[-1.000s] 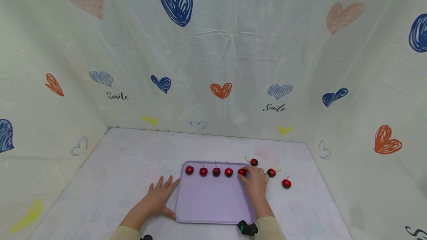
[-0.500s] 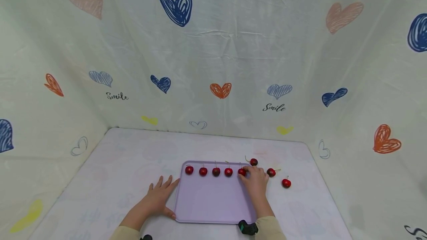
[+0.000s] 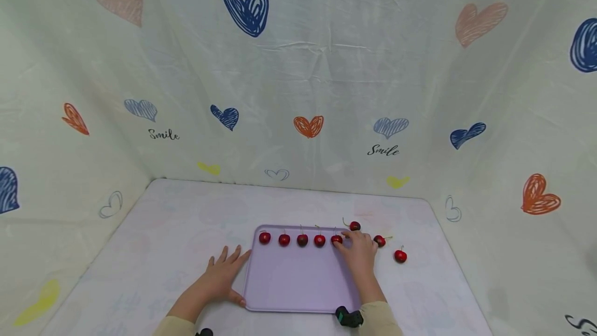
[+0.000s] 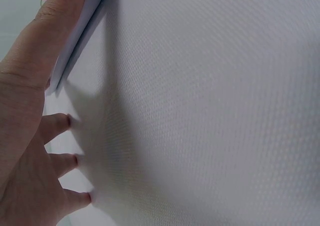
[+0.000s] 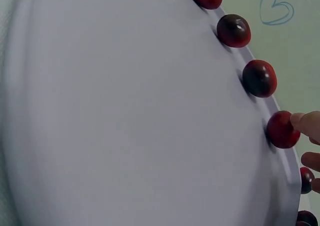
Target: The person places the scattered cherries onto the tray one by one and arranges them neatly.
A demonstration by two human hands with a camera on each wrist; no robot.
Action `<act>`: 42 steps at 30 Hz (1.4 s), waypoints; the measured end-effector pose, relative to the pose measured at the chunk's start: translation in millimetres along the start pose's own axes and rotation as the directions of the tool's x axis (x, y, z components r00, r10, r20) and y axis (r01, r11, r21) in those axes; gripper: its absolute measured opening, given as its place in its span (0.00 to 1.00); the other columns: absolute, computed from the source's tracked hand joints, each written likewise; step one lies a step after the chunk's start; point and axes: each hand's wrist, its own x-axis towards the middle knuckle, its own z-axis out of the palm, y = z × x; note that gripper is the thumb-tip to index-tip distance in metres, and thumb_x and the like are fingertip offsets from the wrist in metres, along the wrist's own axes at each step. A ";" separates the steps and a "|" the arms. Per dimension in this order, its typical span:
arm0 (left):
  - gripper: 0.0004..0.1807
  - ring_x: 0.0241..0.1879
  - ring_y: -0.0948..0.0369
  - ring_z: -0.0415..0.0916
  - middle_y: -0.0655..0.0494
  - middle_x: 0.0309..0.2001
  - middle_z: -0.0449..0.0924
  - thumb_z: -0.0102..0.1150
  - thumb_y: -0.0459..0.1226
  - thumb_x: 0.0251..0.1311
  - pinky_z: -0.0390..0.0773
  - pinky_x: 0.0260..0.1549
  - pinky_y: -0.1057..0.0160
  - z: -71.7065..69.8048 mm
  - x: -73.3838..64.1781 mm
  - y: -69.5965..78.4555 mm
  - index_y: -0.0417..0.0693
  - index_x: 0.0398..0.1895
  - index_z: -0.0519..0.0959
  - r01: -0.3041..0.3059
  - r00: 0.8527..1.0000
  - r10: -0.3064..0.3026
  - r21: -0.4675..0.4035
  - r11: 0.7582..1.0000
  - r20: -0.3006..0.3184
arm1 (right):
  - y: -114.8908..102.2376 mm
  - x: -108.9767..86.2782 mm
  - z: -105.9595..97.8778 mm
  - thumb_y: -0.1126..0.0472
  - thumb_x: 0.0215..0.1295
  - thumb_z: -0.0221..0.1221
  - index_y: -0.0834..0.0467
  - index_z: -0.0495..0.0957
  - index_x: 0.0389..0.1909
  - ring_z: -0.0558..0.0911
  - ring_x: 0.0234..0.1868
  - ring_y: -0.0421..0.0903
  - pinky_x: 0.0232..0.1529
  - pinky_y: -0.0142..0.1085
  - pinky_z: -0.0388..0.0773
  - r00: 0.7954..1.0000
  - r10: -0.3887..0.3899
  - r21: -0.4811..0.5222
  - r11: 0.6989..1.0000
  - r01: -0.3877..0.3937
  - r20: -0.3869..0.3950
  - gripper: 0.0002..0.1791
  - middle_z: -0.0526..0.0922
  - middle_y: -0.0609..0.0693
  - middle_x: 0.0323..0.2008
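My left hand lies at the left edge of the lilac tray, fingers spread, with index finger and thumb against its rim. The left wrist view shows the thumb along the tray's side and other fingertips on the tabletop. My right hand reaches over the tray's far right corner, thumb and index finger around a red cherry. In the right wrist view a fingertip overlaps this cherry. It is the rightmost in a row of several cherries along the far rim, stems pointing away.
Right of the tray, three loose cherries lie on the white tabletop: one behind the corner, one beside the knuckles, another farther right. A pale curtain printed with hearts stands behind the table.
My right hand has shifted slightly to the right. The cherry at its fingertips sits slightly farther left and shows more of its surface. The left hand and tray have stayed in place.
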 end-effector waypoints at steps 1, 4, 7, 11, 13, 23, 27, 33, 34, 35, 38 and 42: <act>0.66 0.69 0.28 0.42 0.34 0.71 0.56 0.81 0.58 0.24 0.43 0.57 0.22 0.0 -0.1 0.0 0.44 0.72 0.62 -0.003 1.000 0.003 -0.001 1.000 -0.003 | 0.8 1.4 -1.8 0.51 0.52 0.72 0.56 0.85 0.44 0.75 0.50 0.59 0.48 0.55 0.60 1.000 0.011 0.008 1.000 -0.011 0.006 0.20 0.83 0.54 0.43; 0.66 0.69 0.28 0.42 0.34 0.71 0.56 0.81 0.58 0.24 0.43 0.57 0.22 0.0 -0.4 -0.2 0.44 0.72 0.62 -0.003 1.000 0.003 -0.001 1.000 -0.006 | 4.8 6.6 -7.8 0.53 0.53 0.72 0.57 0.85 0.45 0.75 0.50 0.59 0.48 0.56 0.61 1.000 0.024 0.027 0.999 -0.024 0.009 0.20 0.83 0.55 0.43; 0.66 0.69 0.28 0.42 0.34 0.71 0.56 0.81 0.59 0.24 0.43 0.57 0.22 0.0 -0.2 -0.4 0.44 0.72 0.62 0.000 1.000 0.000 -0.001 1.000 -0.003 | 10.7 11.5 -13.8 0.55 0.52 0.72 0.58 0.85 0.45 0.75 0.49 0.59 0.48 0.57 0.61 1.000 0.026 0.050 0.998 -0.026 0.007 0.19 0.83 0.56 0.42; 0.66 0.69 0.28 0.42 0.34 0.71 0.56 0.81 0.59 0.24 0.43 0.57 0.22 0.5 0.9 -0.5 0.44 0.72 0.62 0.002 1.000 -0.002 0.004 1.000 0.003 | 18.1 17.1 -20.4 0.57 0.53 0.71 0.59 0.85 0.46 0.74 0.51 0.61 0.49 0.58 0.61 0.999 0.035 0.090 0.995 -0.035 0.006 0.19 0.82 0.59 0.45; 0.66 0.69 0.28 0.42 0.34 0.71 0.56 0.81 0.59 0.24 0.43 0.57 0.22 0.8 1.2 -0.7 0.44 0.72 0.62 0.003 1.000 -0.003 0.006 1.000 0.003 | 21.0 20.3 -23.0 0.57 0.54 0.71 0.59 0.84 0.47 0.74 0.52 0.62 0.50 0.59 0.61 0.999 0.044 0.109 0.993 -0.045 0.016 0.19 0.81 0.60 0.47; 0.66 0.70 0.28 0.42 0.34 0.71 0.56 0.81 0.58 0.24 0.43 0.57 0.22 0.4 1.0 -0.2 0.44 0.72 0.62 0.013 1.000 -0.013 0.004 1.000 0.004 | 31.3 35.3 -23.3 0.65 0.57 0.68 0.63 0.81 0.49 0.73 0.58 0.61 0.60 0.56 0.68 0.994 0.011 0.190 0.981 -0.031 0.109 0.18 0.77 0.62 0.52; 0.66 0.70 0.28 0.42 0.34 0.71 0.56 0.81 0.59 0.23 0.43 0.57 0.22 1.0 1.5 -0.4 0.44 0.72 0.62 0.009 1.000 -0.009 0.009 1.000 0.002 | 33.5 40.3 -20.9 0.67 0.57 0.67 0.64 0.81 0.49 0.74 0.58 0.60 0.60 0.54 0.69 0.991 -0.023 0.195 0.981 -0.004 0.132 0.18 0.77 0.62 0.53; 0.67 0.69 0.28 0.42 0.34 0.71 0.56 0.81 0.59 0.23 0.43 0.57 0.22 2.9 1.8 -3.0 0.44 0.72 0.62 -0.006 1.000 0.006 0.004 1.000 -0.008 | 34.5 47.9 -18.0 0.68 0.59 0.65 0.66 0.81 0.50 0.74 0.57 0.62 0.60 0.54 0.69 0.988 -0.034 0.170 0.985 0.008 0.149 0.17 0.77 0.64 0.52; 0.67 0.69 0.28 0.43 0.33 0.71 0.56 0.80 0.60 0.22 0.44 0.57 0.22 3.4 1.8 -3.6 0.45 0.72 0.62 -0.011 1.000 0.012 0.006 1.000 -0.012 | 34.4 48.9 -17.4 0.68 0.59 0.65 0.66 0.81 0.49 0.74 0.57 0.62 0.60 0.54 0.69 0.987 -0.028 0.173 0.985 0.000 0.156 0.16 0.77 0.64 0.52; 0.67 0.69 0.27 0.43 0.33 0.71 0.56 0.80 0.60 0.22 0.44 0.57 0.21 3.7 1.6 -4.0 0.45 0.72 0.62 -0.018 1.000 0.018 0.008 1.000 -0.017 | 34.4 49.7 -16.7 0.68 0.60 0.64 0.67 0.81 0.49 0.74 0.57 0.62 0.59 0.54 0.69 0.987 -0.020 0.177 0.984 -0.009 0.161 0.16 0.77 0.65 0.52; 0.68 0.68 0.27 0.44 0.33 0.71 0.56 0.79 0.61 0.20 0.45 0.56 0.21 4.8 1.5 -5.2 0.45 0.72 0.62 -0.031 0.999 0.031 0.013 0.999 -0.028 | 34.2 51.4 -14.3 0.68 0.61 0.63 0.67 0.81 0.50 0.75 0.56 0.62 0.58 0.54 0.71 0.983 0.013 0.184 0.982 -0.047 0.184 0.16 0.78 0.65 0.51; 0.68 0.69 0.27 0.44 0.33 0.71 0.56 0.79 0.62 0.20 0.45 0.56 0.22 4.8 1.2 -5.4 0.45 0.72 0.62 -0.028 0.999 0.029 0.009 1.000 -0.027 | 33.8 52.9 -12.3 0.68 0.62 0.63 0.67 0.81 0.50 0.75 0.55 0.62 0.57 0.54 0.72 0.979 0.037 0.176 0.982 -0.073 0.199 0.15 0.78 0.64 0.50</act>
